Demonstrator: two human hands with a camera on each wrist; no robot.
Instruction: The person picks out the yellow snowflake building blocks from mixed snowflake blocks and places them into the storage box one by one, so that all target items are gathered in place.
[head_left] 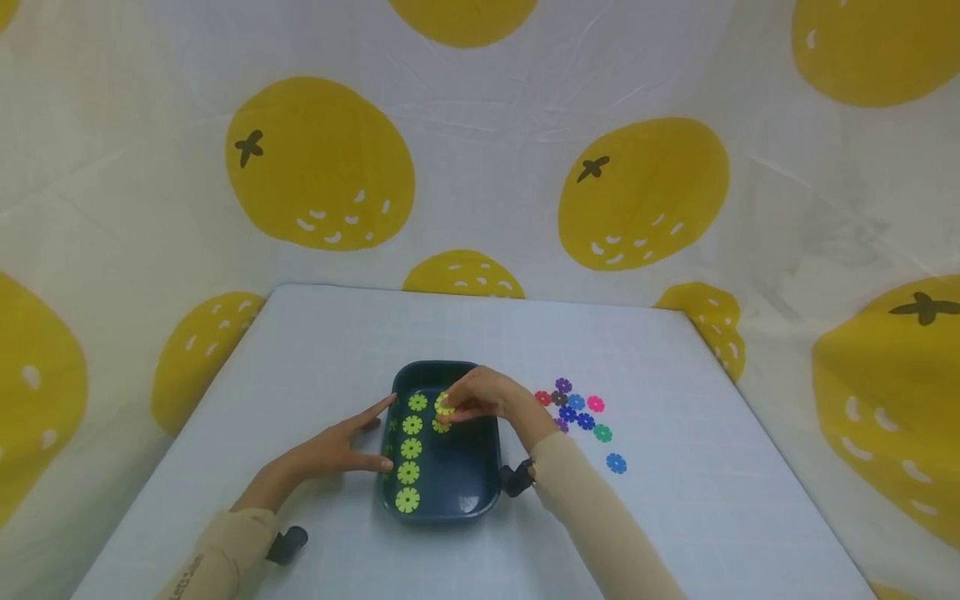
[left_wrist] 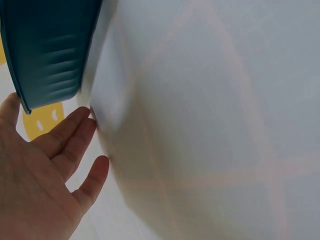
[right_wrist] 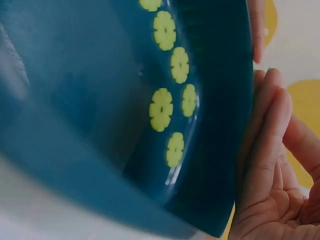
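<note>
Inside the dark teal tray [head_left: 457, 475], my right hand [head_left: 489, 394] pinches a yellow-green notched plastic disc [head_left: 445, 403] between thumb and fingers. Directly below it on the tray floor lies another such disc [head_left: 441, 426]. Along the tray's left side, several matching discs [head_left: 410, 448] form a column. My left hand [head_left: 337, 446] is at the left rim, thumb and index finger spread along it. In the left wrist view, the other fingers [left_wrist: 75, 142] of that hand extend beside the tray's outer wall [left_wrist: 55, 55]. The pinched disc is hidden in the right wrist view.
To the right of the tray, a loose cluster of notched discs [head_left: 567, 413] in purple, blue, red, pink, green and dark grey lies on the white table [head_left: 712, 500]. One blue disc [head_left: 617, 463] sits apart, nearer the front. A fruit-printed curtain [head_left: 487, 167] surrounds the table.
</note>
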